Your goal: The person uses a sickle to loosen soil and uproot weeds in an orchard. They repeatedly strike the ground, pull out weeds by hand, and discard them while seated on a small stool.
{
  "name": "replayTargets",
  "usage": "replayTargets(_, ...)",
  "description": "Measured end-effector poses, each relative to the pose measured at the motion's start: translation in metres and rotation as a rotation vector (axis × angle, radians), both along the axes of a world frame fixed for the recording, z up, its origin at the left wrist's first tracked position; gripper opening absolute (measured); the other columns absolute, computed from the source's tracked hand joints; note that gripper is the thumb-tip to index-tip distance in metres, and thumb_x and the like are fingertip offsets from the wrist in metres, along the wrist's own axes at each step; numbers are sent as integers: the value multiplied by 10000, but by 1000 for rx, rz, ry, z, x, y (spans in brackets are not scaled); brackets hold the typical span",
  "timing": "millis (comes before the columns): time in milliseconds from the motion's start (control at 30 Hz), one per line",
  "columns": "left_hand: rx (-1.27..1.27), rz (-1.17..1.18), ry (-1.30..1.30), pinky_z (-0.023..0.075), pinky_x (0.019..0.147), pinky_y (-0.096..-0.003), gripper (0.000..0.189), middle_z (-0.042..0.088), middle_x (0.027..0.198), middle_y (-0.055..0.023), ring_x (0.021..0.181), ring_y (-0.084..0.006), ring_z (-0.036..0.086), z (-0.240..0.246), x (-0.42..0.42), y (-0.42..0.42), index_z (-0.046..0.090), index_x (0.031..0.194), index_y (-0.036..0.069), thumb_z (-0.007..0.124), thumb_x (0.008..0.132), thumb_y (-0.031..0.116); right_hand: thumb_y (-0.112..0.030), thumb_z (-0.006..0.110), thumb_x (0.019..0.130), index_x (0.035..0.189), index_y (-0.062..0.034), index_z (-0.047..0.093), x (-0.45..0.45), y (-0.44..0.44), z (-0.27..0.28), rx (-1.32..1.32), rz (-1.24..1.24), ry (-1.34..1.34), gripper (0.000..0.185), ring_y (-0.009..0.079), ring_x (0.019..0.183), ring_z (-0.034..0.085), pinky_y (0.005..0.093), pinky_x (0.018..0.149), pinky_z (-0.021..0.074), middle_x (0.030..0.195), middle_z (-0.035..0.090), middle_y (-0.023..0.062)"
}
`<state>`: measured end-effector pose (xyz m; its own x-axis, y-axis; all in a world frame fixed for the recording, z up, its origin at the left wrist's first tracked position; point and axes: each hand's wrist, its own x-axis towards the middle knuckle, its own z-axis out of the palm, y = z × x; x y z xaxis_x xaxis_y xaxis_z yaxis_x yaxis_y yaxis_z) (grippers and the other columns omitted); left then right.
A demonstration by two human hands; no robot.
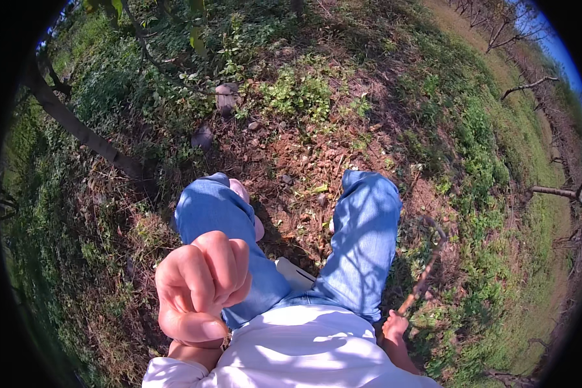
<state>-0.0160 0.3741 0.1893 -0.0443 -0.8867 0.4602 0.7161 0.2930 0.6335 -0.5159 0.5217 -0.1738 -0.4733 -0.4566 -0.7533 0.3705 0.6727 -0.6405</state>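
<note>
My left hand (203, 286) is raised close to the camera, above my left thigh, its fingers curled in with nothing visible in them. At the lower right, beside my hip, my right hand (395, 325) grips the wooden handle of a tool with a curved, hook-like far end (429, 264), perhaps a sickle; its exact kind is not plain. My knees in blue jeans (366, 233) are bent and apart, with bare reddish soil (300, 169) between and beyond them. A pale flat object (293, 274) shows between my thighs, partly hidden.
A tree trunk (92, 138) leans at the left, and a thin leafy branch hangs at the upper left. Two stones (227, 97) lie beyond my left knee. Weeds and dry grass surround the soil. Bare branches (555, 191) reach in from the right.
</note>
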Motion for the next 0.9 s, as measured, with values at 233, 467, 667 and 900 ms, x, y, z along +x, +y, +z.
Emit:
replayTargets(233, 268, 30, -61, 367, 478, -199, 248, 413, 748, -35, 660, -103, 372, -35, -21, -55, 480, 759, 26, 726, 731, 48, -205, 601, 758, 555, -26, 439, 12, 43, -45, 121, -297, 760, 316, 193, 386, 454, 343, 373, 363, 497, 437, 53)
replayTargets(467, 328, -32, -328, 342, 559, -205, 142, 519, 762, 0, 640, -57, 446, -57, -39, -141, 579, 795, 30, 698, 826, 101, -154, 546, 930, 965, -57, 413, 22, -96, 109, -446, -437, 475, 168, 82, 410, 381, 244, 347, 332, 609, 391, -21)
replayTargets(667, 506, -18, -779, 353, 548, -208, 156, 518, 702, 59, 623, -26, 426, -56, -75, -230, 593, 855, 30, 659, 889, 167, -173, 546, 936, 914, -64, 473, 56, -268, 243, -684, -155, 570, 133, 77, 517, 462, 225, 444, 415, 690, 465, -4)
replayTargets(900, 64, 92, -1592, 495, 614, -336, 279, 603, 816, -96, 708, -217, 590, -140, -114, -312, 598, 985, 21, 647, 872, 271, -342, 516, 964, 999, -94, 456, 181, -381, 167, -565, -57, -109, 258, 105, 443, 429, 267, 337, 342, 682, 470, 2)
